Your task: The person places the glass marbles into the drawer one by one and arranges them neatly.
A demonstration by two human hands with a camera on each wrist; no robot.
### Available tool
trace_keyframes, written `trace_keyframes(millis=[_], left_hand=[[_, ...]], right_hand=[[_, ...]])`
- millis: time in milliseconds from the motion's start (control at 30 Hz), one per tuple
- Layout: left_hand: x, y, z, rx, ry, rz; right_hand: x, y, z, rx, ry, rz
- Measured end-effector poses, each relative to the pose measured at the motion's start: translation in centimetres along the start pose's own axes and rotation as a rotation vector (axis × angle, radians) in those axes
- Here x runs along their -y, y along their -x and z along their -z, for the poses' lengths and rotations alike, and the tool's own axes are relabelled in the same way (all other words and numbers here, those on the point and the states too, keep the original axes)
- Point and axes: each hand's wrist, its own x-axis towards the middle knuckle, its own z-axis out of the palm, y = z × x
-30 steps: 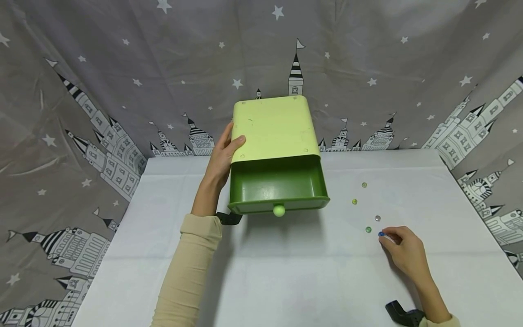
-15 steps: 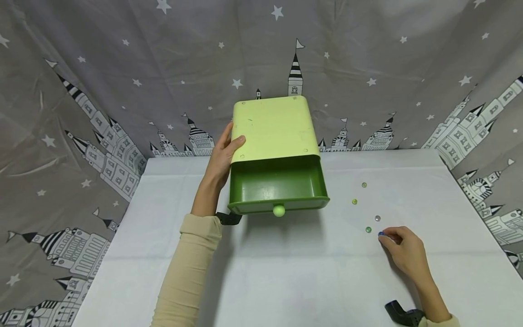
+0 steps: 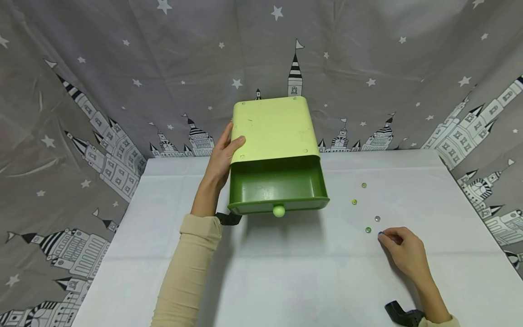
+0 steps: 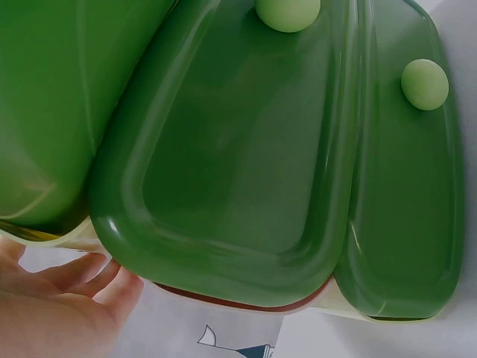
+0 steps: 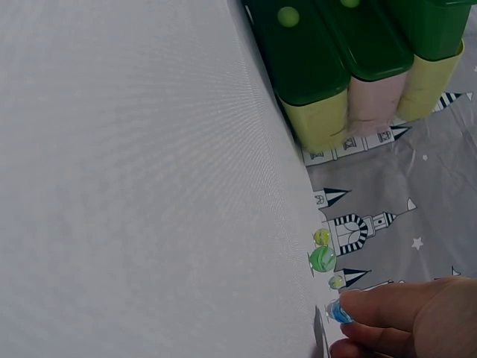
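Note:
A small chest of drawers (image 3: 273, 129) with a pale yellow top stands at the back of the table. Its green top drawer (image 3: 278, 181) is pulled out, and nothing shows inside. My left hand (image 3: 220, 159) steadies the chest's left side, thumb laid over the top edge, fingers against the side wall. At the table's right, my right hand (image 3: 404, 252) pinches a blue glass marble (image 5: 340, 312) between thumb and fingertips, close to the tabletop. Two lower drawers (image 4: 238, 149) are closed, with light green round knobs.
Several other marbles lie on the white table (image 3: 302, 281): a green one (image 3: 368, 230), a clear one (image 3: 377, 219), a yellow-green one (image 3: 354, 202) and another (image 3: 364, 185) farther back. A grey curtain (image 3: 184, 54) with castles and stars hangs behind.
The right fingertips have closed in on the blue marble, and less of it shows in the head view. The left hand and the chest have stayed put.

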Motion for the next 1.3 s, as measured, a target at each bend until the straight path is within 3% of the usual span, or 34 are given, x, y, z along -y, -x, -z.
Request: trace_keyframes(millis=[433, 800, 1067, 1300], left_hand=[[-0.1, 0.1, 0.1, -0.003, 0.016, 0.005], [0.0, -0.1, 0.0, 0.004, 0.013, 0.0], [-0.1, 0.0, 0.0, 0.005, 0.013, 0.0], [0.0, 0.0, 0.0, 0.009, 0.018, -0.003]], right_hand=[[0.4, 0.0, 0.3, -0.041, -0.034, -0.065], [1.3, 0.0, 0.9, -0.143, -0.125, -0.106], [1.6, 0.0, 1.3, -0.189, -0.206, -0.082], [2.1, -0.2, 1.6, -0.208, -0.226, -0.114]])
